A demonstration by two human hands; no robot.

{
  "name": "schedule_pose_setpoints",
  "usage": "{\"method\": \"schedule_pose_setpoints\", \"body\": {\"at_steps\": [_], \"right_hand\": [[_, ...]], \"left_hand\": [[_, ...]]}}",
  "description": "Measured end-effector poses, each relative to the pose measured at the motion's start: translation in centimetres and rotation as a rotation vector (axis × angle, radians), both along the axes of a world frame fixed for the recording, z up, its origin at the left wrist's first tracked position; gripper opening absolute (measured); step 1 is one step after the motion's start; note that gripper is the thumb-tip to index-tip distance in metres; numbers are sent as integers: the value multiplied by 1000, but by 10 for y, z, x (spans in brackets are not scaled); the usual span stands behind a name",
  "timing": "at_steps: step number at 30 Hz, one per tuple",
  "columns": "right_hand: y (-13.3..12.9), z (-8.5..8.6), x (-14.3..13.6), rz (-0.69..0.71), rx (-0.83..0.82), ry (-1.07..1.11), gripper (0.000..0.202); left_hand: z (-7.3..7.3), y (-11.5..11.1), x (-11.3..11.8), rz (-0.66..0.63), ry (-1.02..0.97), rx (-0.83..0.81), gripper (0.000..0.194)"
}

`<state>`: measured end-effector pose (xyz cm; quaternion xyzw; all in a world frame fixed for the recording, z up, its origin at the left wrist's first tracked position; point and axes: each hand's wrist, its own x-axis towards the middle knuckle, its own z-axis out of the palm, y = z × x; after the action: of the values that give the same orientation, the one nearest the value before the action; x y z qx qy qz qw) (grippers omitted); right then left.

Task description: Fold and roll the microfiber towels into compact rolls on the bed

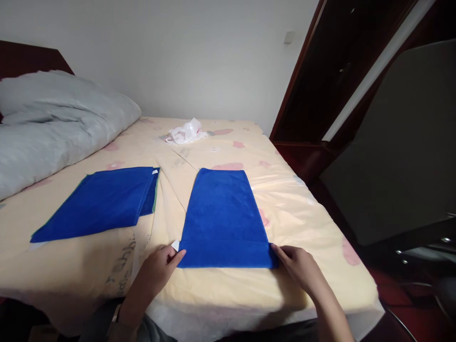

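A blue cloth (224,209) lies flat on the bed in front of me, its near end folded over into a narrow band. My left hand (158,268) pinches the left end of that band, beside a small white tag. At the band's right end, my right hand (299,266) grips the corner between thumb and fingers. Further left, other blue cloths (96,202) with green edging lie stacked, one partly sticking out on the right with a white tag.
The bed (306,228) has a pale yellow patterned sheet. A crumpled white plastic bag (187,131) lies towards the wall. A grey quilt (60,123) is heaped at the left. Dark wooden furniture (331,71) and a dark grey panel (399,142) stand on the right.
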<state>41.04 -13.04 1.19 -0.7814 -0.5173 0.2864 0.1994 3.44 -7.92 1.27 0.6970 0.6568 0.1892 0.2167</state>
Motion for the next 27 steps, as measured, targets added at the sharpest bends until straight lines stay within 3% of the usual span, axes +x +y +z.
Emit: {"method": "schedule_pose_setpoints", "body": {"at_steps": [7, 15, 19, 23, 27], "right_hand": [[3, -1, -5, -29, 8, -34, 50], [6, -8, -12, -126, 107, 47, 36], [8, -13, -16, -171, 122, 97, 34], [9, -15, -19, -147, 76, 111, 39], [10, -21, -20, -101, 146, 162, 32]], "left_hand": [[-17, 7, -4, 40, -347, -198, 45], [-26, 13, -8, 45, -383, -57, 38], [-23, 13, -6, -8, -585, -82, 35], [-23, 14, -6, -20, -664, -114, 35], [-24, 13, -5, -37, -685, -145, 30]]}}
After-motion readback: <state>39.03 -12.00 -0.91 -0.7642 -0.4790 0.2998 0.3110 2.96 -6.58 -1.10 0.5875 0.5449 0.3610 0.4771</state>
